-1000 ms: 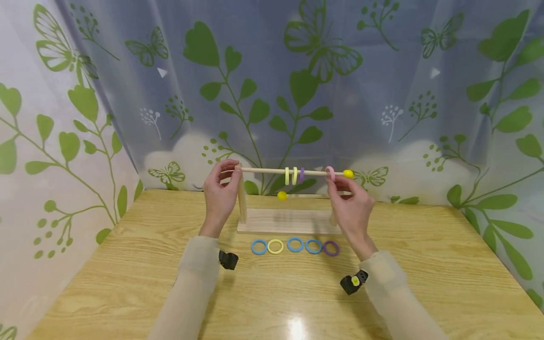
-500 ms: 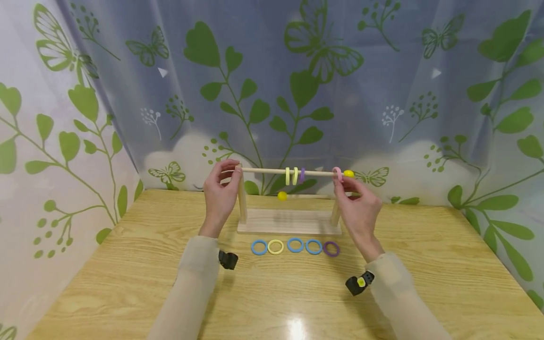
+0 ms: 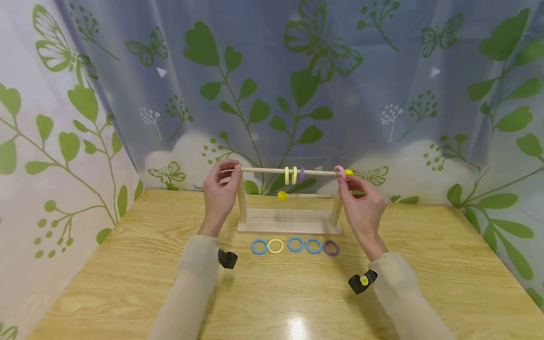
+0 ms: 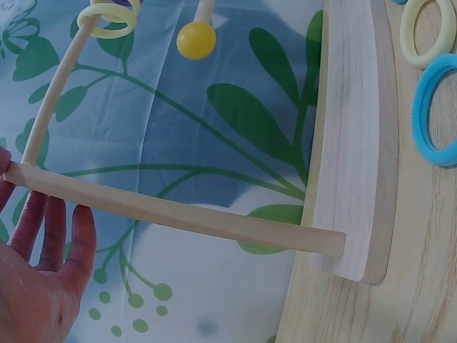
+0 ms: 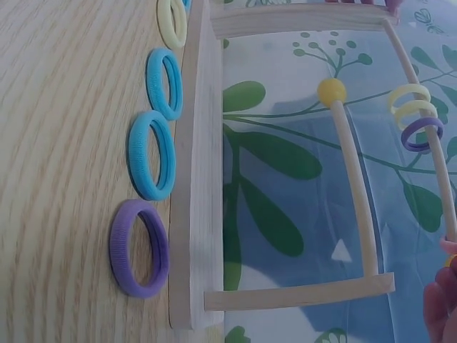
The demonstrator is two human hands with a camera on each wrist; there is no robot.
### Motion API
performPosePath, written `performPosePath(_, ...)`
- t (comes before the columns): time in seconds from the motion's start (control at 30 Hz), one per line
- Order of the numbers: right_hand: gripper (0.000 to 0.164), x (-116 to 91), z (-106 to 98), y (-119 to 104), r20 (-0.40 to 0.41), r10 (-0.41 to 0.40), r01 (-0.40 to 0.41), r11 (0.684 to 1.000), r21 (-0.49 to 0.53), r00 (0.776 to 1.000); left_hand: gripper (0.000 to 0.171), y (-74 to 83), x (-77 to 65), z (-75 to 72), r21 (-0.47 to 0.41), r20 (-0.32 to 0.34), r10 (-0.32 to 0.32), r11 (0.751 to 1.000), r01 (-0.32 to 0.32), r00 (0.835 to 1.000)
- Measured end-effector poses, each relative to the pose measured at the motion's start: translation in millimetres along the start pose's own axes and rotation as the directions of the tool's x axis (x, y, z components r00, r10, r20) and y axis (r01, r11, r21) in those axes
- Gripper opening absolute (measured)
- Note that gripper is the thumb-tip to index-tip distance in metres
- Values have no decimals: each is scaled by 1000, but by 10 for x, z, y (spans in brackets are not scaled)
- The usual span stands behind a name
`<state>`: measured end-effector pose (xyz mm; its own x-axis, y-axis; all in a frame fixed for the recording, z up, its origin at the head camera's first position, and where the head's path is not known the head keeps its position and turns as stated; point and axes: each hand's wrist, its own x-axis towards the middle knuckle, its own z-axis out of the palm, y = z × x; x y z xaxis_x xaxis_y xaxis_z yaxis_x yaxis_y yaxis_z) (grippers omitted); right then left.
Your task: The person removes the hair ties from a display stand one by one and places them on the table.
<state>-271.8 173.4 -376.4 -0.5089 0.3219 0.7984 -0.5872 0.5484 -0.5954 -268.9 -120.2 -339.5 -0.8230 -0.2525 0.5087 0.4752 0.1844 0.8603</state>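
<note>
A wooden stand (image 3: 289,222) has a long upper rod (image 3: 263,170) with a yellow ball (image 3: 349,173) at its right end. My left hand (image 3: 220,193) grips the top of the left post (image 4: 193,214), fingers behind it. With thumb and fingertips, my right hand (image 3: 364,208) pinches a pink hair tie (image 3: 338,169) on the rod, close beside the ball. Two pale yellow hair ties (image 5: 410,93) and a purple hair tie (image 5: 421,134) hang on the middle of this rod. In the right wrist view, the right hand is mostly cut off.
A lower rod (image 5: 357,186) with a yellow ball (image 5: 331,92) juts leftward from the right post (image 3: 336,210). In front of the base, several hair ties lie in a row on the table (image 3: 272,293): blue, yellow and purple (image 5: 139,248). A patterned curtain (image 3: 255,56) hangs behind.
My right hand has slid the pink hair tie rightward along the upper rod, up to the yellow ball. My left hand has stayed on the post.
</note>
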Motion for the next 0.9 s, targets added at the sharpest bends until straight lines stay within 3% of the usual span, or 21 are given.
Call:
performPosePath(0.53, 13, 19, -14, 42, -41, 36, -36, 999, -4, 999, 22, 5, 9, 2, 0, -5, -2, 1000, 2, 1000)
performPosePath(0.77, 11, 44, -40, 54, -49, 58, -59, 998, -8, 997, 19, -301, 104, -10, 14, -6, 31, 999, -31, 1000)
performPosePath(0.9, 13, 44, -63, 77, -48, 54, -55, 998, -26, 997, 18, -303, 104, -9, 16, -8, 29, 999, -28, 1000)
